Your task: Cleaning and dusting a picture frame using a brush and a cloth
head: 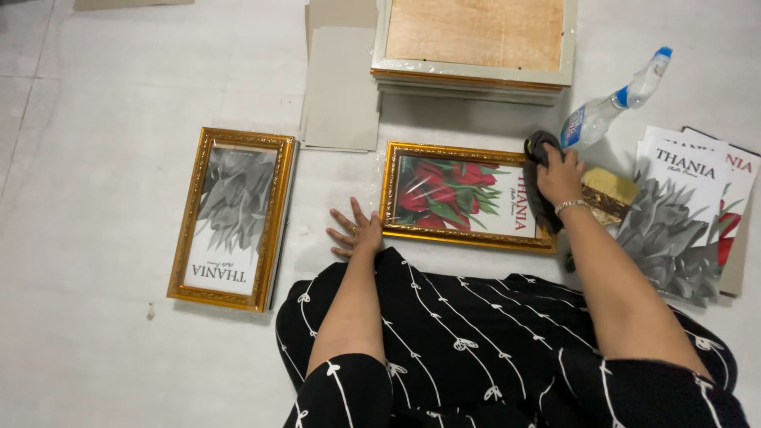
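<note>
A gold-framed picture of red flowers [452, 194] lies on the white floor in front of me. My left hand [357, 231] rests flat on the floor, fingers spread, touching the frame's left edge. My right hand [560, 176] presses a dark cloth [539, 147] onto the right end of the frame's glass.
A second gold frame with a grey flower print [231, 215] lies at the left. Grey backing boards [341, 87] and a stack of frames [476, 43] sit at the back. A spray bottle [614, 103], a yellow sponge [610, 194] and loose prints [686, 214] lie at the right.
</note>
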